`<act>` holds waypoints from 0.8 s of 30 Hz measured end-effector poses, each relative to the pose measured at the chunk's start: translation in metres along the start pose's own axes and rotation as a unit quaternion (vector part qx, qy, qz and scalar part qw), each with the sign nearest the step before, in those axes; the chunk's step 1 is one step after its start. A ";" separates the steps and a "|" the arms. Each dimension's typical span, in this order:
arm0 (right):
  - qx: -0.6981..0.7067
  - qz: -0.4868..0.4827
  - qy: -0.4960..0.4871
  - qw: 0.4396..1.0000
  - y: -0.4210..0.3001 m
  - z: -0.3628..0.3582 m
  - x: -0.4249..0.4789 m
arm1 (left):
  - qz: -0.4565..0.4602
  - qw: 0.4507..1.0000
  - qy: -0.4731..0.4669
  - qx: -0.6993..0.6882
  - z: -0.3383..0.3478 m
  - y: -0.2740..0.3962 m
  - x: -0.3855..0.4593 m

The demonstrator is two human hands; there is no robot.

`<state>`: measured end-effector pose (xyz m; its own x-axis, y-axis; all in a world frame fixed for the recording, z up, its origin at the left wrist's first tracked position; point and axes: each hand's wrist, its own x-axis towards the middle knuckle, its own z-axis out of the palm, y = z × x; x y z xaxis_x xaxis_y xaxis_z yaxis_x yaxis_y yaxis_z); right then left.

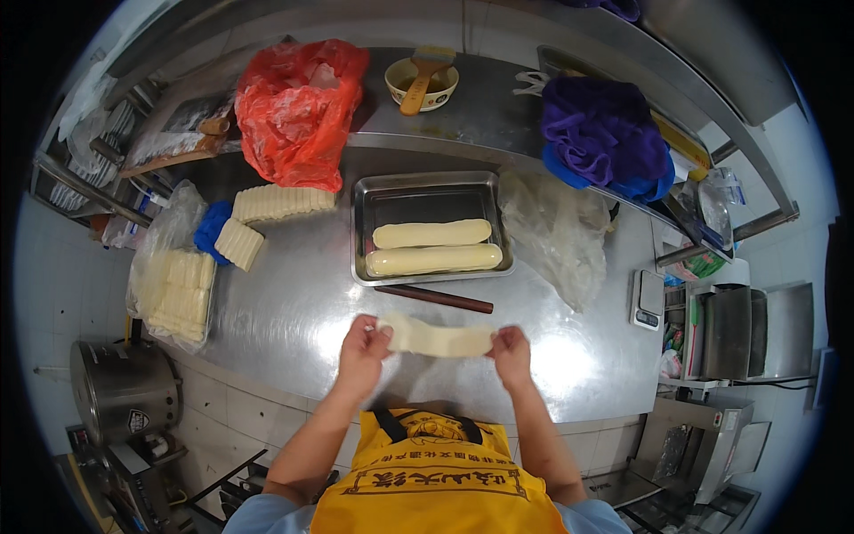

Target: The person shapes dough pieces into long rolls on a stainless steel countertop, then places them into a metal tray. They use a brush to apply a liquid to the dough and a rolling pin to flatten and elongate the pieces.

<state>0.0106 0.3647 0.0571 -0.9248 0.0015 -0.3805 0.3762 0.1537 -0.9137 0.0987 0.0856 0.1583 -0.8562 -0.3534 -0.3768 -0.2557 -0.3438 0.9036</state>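
Observation:
A flat strip of dough (pixel 440 339) is stretched between my two hands above the steel table. My left hand (pixel 363 354) pinches its left end and my right hand (pixel 512 354) pinches the other; the strip's left part is blurred. Just beyond it, a dark wooden rolling stick (pixel 437 299) lies slightly slanted on the table. Behind the stick is a steel tray (pixel 427 280) holding two long, smooth dough pieces, a nearer one (pixel 434 259) and a farther one (pixel 432 233), side by side.
Dough blocks (pixel 283 202) and a plastic-covered dough tray (pixel 180 294) are at left. A plastic bag (pixel 560 233) and a digital scale (pixel 646 300) are at right. On the raised shelf sit a red bag (pixel 300 113), a bowl (pixel 437 100) with a brush (pixel 421 80), and purple cloth (pixel 594 127).

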 end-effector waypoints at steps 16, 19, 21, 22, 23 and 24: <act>-0.173 -0.132 0.109 0.970 -0.067 0.065 0.258 | 0.035 0.990 0.135 0.018 -0.005 -0.032 0.250; -0.216 -0.138 0.116 0.959 -0.061 0.067 0.265 | 0.014 0.990 0.140 0.025 -0.009 -0.039 0.258; -0.240 -0.145 0.119 0.952 -0.059 0.067 0.266 | -0.010 0.990 0.141 0.021 -0.012 -0.043 0.259; -0.251 -0.148 0.120 0.949 -0.059 0.067 0.266 | -0.014 0.989 0.143 0.018 -0.013 -0.044 0.260; -0.259 -0.131 0.121 0.949 -0.059 0.067 0.266 | -0.017 0.989 0.145 0.014 -0.015 -0.046 0.261; -0.283 -0.151 0.120 0.940 -0.059 0.068 0.265 | -0.029 0.988 0.154 0.011 -0.016 -0.047 0.262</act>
<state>-0.2531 0.2892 0.0008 -0.9963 0.0856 -0.0111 0.0668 0.6833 -0.7271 -0.1063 -0.0048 0.0135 -0.6644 -0.5822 -0.4686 -0.3122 -0.3535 0.8818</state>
